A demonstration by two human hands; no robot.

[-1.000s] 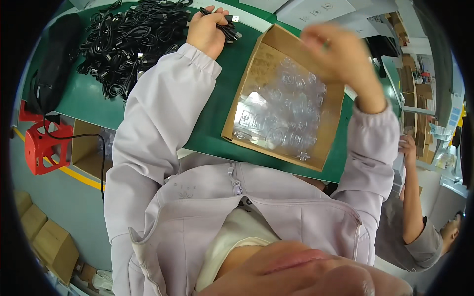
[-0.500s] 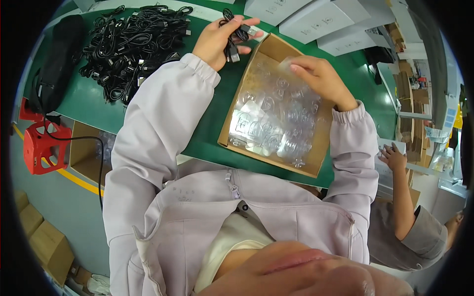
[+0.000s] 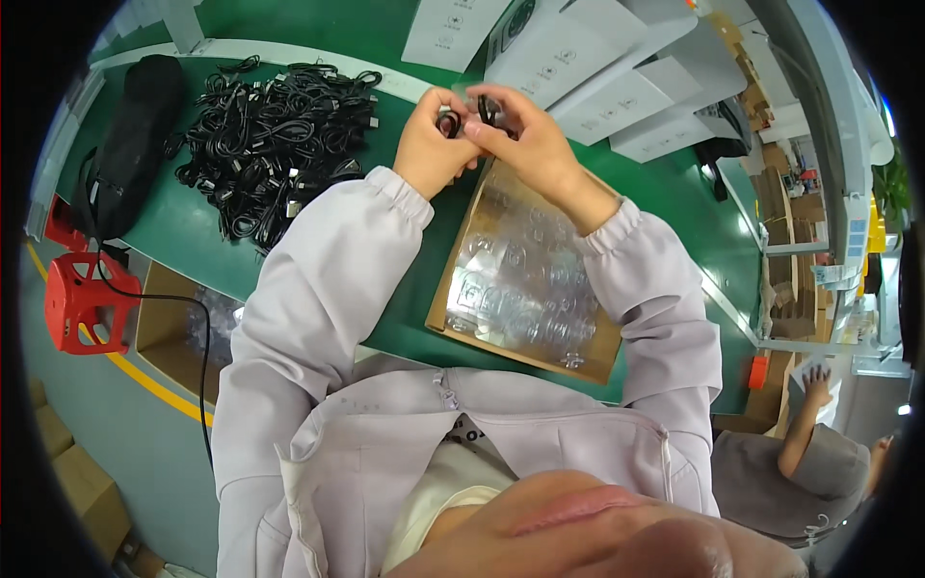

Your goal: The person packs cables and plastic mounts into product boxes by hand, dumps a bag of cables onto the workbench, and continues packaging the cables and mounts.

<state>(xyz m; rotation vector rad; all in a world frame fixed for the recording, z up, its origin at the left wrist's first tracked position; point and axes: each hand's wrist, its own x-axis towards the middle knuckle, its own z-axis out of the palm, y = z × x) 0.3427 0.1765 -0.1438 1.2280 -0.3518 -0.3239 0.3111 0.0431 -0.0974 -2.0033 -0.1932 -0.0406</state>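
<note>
My left hand (image 3: 429, 144) and right hand (image 3: 525, 140) pinch one coiled cable (image 3: 451, 122) and a clear bag (image 3: 474, 96); cable pile (image 3: 270, 144) remains unpacked.

Table top (image 3: 318, 24) upper frame: smooth matt green; cable heap (image 3: 275, 135) upper left: black, slightly glossy, probably rubber or plastic sheathing; bags (image 3: 525, 279) at centre: clear glossy plastic film on brown matt cardboard (image 3: 438, 308); sleeves (image 3: 308, 289): pale matt cloth.

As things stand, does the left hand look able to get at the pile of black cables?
Probably yes: the pile of black cables lies uncovered on the green table just left of the left hand, with nothing between, though that hand now pinches a small coiled cable.
</note>
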